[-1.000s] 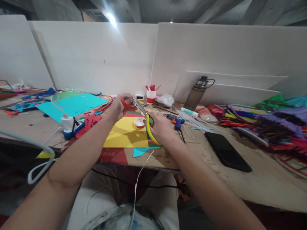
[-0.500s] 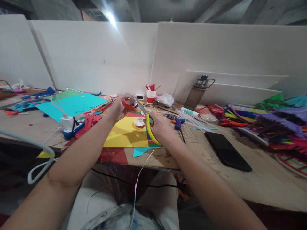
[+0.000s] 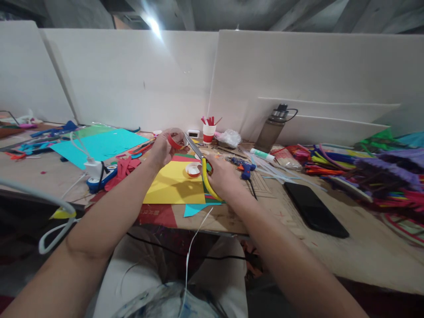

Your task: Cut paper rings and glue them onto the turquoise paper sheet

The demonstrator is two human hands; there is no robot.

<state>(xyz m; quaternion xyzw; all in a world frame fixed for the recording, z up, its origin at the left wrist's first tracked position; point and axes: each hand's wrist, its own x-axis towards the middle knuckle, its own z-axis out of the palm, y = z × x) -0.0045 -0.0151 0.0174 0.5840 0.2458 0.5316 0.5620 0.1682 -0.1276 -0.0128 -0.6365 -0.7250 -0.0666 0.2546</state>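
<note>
My left hand (image 3: 163,149) holds a curved red and white strip (image 3: 175,142), bent like a ring, above the work surface. It looks like the wall of a paper cup. In my right hand (image 3: 221,174) is a pair of scissors (image 3: 207,179) with yellow handles, its blades pointing up and left at the strip's right edge. Whether the blades touch the strip is hard to tell. Below my hands lies a sheet of yellow paper (image 3: 168,187). A small cut-off cup base (image 3: 192,170), red and white, sits on that sheet near the scissors.
A paper cup with red sticks (image 3: 208,134) stands at the back, near a dark bottle (image 3: 271,130). A blue glue gun (image 3: 247,170) and a black phone (image 3: 314,207) lie to the right. Leftward are turquoise paper (image 3: 102,145) and a power strip (image 3: 99,180).
My left hand has turned the red and white strip slightly. The scissors and my right hand stay nearly in place.
</note>
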